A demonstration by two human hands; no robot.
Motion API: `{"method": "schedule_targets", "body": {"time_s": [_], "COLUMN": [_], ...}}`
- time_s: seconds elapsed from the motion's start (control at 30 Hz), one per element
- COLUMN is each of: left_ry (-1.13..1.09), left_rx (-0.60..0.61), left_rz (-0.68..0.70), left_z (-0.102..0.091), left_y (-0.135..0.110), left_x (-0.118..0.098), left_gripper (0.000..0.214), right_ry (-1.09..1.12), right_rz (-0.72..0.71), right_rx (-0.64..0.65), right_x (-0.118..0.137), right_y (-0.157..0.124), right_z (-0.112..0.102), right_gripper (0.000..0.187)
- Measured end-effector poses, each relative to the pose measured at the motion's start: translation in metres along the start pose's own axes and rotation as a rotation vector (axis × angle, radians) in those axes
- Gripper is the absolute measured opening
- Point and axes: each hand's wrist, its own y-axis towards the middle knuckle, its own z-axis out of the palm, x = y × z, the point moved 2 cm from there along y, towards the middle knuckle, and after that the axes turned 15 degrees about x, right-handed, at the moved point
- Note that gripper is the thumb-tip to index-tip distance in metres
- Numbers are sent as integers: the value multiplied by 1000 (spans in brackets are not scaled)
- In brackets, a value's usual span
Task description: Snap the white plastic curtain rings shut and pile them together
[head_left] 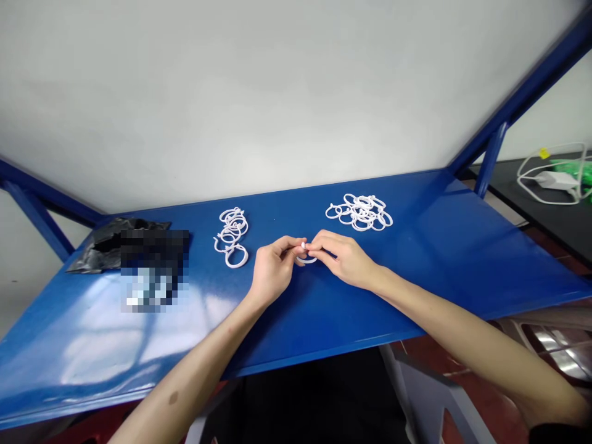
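Left hand and right hand: fingertips pinched together on one thin white ring, mostly covered by fingers, between two heaps. Left heap: white loops, strung out. Right heap: similar loops, denser tangle. Surface: glossy blue, pale wall behind. Far left: crinkled black bag, partly under pixelated patch. Far right: white charger, looped cable.
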Motion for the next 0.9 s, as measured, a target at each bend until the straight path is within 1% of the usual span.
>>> {"method": "schedule_targets", "body": {"time_s": [0.1,0.17,0.23,0.27,0.33,0.4,0.5,0.6,0.7,0.8,0.9], "left_ry": [157,360,601,708,863,918,918,921,947,953,934], "left_rx": [43,99,141,138,177,238,308,330,316,271,196], "left_rz": [16,64,125,141,110,80,72,55,46,21,5], "left_z": [-4,-10,-22,-30,-47,-63,-78,-78,-70,-58,-46], "left_y": [2,5,6,7,6,4,2,4,9,11,10], "left_x": [-5,-12,-18,-20,-20,-15,-6,1,2,-3,-11], "left_gripper": [24,24,25,28,36,39,32,18,15,12,12], "right_ry": [-53,-154,-306,-384,-508,-579,-644,-687,-689,-641,-552], "right_rz": [26,62,140,203,321,394,420,423,450,447,382], "right_rx": [23,43,34,10,-41,-56,-47,-77,-108,-146,-161], "right_x": [-5,-13,-23,-30,-43,-54,-65,-69,-66,-57,-41], "right_y": [1,1,0,-2,-7,-14,-22,-24,-21,-16,-9], "right_z": [-1,-8,-21,-29,-46,-59,-68,-67,-65,-63,-55], "right_gripper": [19,19,18,18,19,21,27,28,23,20,18]}}
